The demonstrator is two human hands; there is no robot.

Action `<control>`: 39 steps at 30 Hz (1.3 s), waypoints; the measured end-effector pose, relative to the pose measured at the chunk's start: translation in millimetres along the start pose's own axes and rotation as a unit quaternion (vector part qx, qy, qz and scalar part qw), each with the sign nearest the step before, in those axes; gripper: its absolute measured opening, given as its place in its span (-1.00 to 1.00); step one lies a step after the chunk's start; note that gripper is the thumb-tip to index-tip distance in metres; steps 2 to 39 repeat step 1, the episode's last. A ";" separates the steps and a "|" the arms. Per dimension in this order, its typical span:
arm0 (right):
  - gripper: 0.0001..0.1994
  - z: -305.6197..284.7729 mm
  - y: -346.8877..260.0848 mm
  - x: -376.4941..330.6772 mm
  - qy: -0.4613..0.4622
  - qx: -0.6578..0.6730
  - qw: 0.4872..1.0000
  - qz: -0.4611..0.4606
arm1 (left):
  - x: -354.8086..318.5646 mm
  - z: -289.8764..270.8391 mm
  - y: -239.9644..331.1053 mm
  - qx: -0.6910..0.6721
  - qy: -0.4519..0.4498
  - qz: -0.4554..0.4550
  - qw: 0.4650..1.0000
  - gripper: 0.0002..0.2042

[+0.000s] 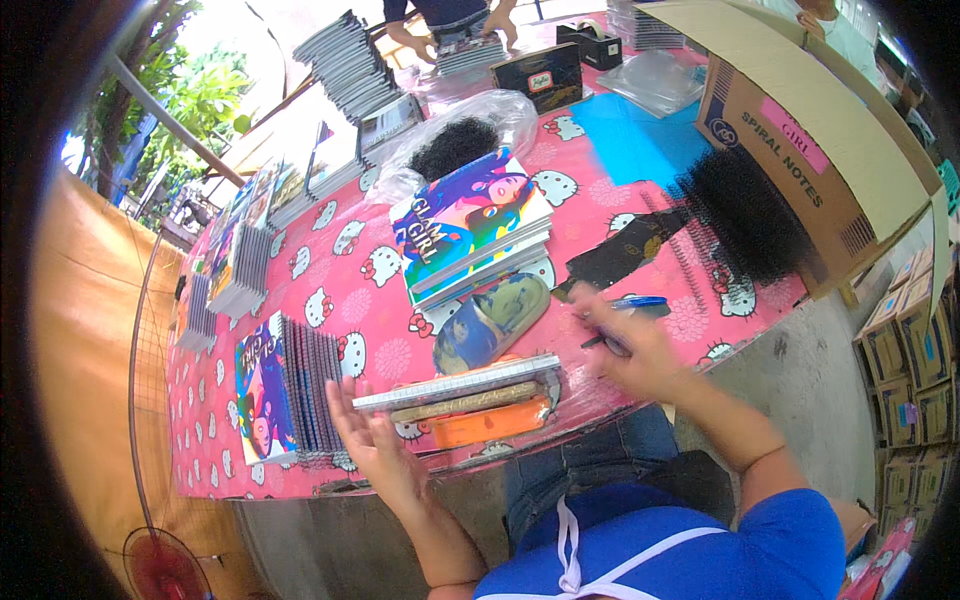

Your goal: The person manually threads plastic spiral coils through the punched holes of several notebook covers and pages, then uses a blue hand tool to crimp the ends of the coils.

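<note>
A notebook (460, 383) lies edge-on along a worn wooden strip (480, 402) at the table's near edge, its white page edges showing. My left hand (385, 455) is open at the notebook's left end, fingers apart; whether they touch it I cannot tell. Right of the notebook, my right hand (640, 355) is closed round a small dark-handled tool, slightly blurred. Just past the strip sits a blue-and-tan slipper-like piece (490, 322). Behind it is a stack of notebooks with colourful covers (470, 230). A block of spiral-bound notebooks (290, 385) stands left of my left hand.
An orange piece (490, 424) lies along the near edge. Black spiral coils (745, 215) fill the right side, beside a large cardboard box (800, 140). More coils (455, 147) lie in plastic. Tall notebook stacks (345, 70) stand at the back, where another person's hands (500, 25) handle notebooks.
</note>
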State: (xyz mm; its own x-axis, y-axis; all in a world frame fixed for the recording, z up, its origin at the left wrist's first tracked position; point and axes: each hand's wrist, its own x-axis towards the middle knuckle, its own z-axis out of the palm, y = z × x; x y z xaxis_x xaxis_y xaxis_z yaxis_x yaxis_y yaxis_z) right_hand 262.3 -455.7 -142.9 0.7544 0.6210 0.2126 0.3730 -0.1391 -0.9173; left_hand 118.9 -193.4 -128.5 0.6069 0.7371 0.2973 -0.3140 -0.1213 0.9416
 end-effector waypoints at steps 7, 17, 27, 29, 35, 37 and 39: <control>-0.19 0.3 -1.2 0.6 -0.004 -0.001 1.000 -0.003 | 3.1 2.7 3.8 -0.021 0.015 -0.009 1.000 -0.14; -0.19 0.3 -1.2 0.6 -0.004 -0.001 1.000 -0.003 | 3.1 2.7 3.8 -0.021 0.015 -0.009 1.000 -0.14; -0.19 0.3 -1.2 0.6 -0.004 -0.001 1.000 -0.003 | 3.1 2.7 3.8 -0.021 0.015 -0.009 1.000 -0.14; -0.19 0.3 -1.2 0.6 -0.004 -0.001 1.000 -0.003 | 3.1 2.7 3.8 -0.021 0.015 -0.009 1.000 -0.14; -0.19 0.3 -1.2 0.6 -0.004 -0.001 1.000 -0.003 | 3.1 2.7 3.8 -0.021 0.015 -0.009 1.000 -0.14; -0.19 0.3 -1.2 0.6 -0.004 -0.001 1.000 -0.003 | 3.1 2.7 3.8 -0.021 0.015 -0.009 1.000 -0.14; -0.19 0.3 -1.2 0.6 -0.004 -0.001 1.000 -0.003 | 3.1 2.7 3.8 -0.021 0.015 -0.009 1.000 -0.14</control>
